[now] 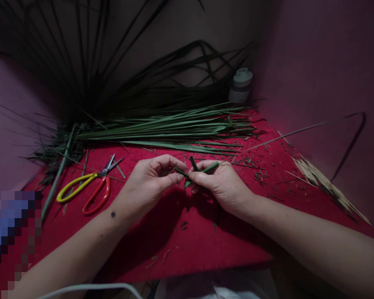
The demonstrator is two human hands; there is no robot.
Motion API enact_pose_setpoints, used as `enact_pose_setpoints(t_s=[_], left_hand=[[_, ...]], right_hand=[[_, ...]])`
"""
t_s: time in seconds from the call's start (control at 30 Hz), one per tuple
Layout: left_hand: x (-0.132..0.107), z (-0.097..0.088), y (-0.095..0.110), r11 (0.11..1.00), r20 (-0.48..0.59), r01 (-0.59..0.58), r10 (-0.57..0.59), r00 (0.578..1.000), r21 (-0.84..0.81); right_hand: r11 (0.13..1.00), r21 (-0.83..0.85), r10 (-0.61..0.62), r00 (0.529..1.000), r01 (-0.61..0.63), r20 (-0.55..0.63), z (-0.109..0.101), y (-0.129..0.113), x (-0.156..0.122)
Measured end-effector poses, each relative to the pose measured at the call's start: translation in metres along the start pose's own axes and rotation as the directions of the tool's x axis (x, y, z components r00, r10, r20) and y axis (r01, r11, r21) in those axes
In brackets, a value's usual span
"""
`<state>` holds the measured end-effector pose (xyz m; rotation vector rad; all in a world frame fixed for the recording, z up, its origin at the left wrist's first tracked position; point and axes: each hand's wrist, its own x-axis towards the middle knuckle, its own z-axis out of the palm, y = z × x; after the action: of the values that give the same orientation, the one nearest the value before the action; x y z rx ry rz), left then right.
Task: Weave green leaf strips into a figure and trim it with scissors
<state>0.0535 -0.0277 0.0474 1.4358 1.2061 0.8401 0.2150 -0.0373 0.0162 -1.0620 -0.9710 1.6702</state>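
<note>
Both hands meet above a red cloth (180,245). My left hand (151,178) pinches one end of a short green leaf strip (193,170) between thumb and fingers. My right hand (221,182) grips the same strip from the other side, fingers curled round it. The strip is folded, with short ends sticking up and to the right between the two hands.
A bundle of long green leaves (174,126) lies across the back of the cloth. Scissors with yellow and red handles (87,187) rest at the left. A white jar (240,85) stands at the back right. Pale split sticks (327,187) lie at the right; leaf scraps are scattered about.
</note>
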Motion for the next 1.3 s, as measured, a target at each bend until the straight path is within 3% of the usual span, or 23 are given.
enact_pose_setpoints(t_s=[0.23, 0.57, 0.73, 0.9, 1.3], left_hand=[[-0.001, 0.002, -0.002, 1.000, -0.016, 0.017, -0.017, 1.000, -0.012], [-0.006, 0.009, -0.002, 0.994, -0.064, -0.023, 0.030, 0.997, 0.111], [-0.005, 0.008, -0.004, 0.999, -0.050, -0.042, 0.043, 0.998, 0.032], [-0.004, 0.006, -0.003, 1.000, 0.006, 0.010, -0.010, 1.000, -0.024], [-0.004, 0.010, -0.003, 0.999, -0.042, 0.026, -0.024, 0.999, 0.033]], right_hand=[[0.988, -0.110, -0.112, 0.994, 0.112, 0.008, -0.001, 0.004, 0.002], [0.987, -0.112, -0.117, 0.993, 0.115, -0.010, 0.006, 0.011, -0.001], [0.982, -0.127, -0.142, 0.990, 0.139, -0.016, 0.005, 0.010, -0.002], [0.964, -0.199, -0.187, 0.982, 0.179, -0.023, 0.002, 0.009, -0.001], [0.981, -0.161, -0.104, 0.994, 0.109, 0.040, 0.002, 0.011, -0.001]])
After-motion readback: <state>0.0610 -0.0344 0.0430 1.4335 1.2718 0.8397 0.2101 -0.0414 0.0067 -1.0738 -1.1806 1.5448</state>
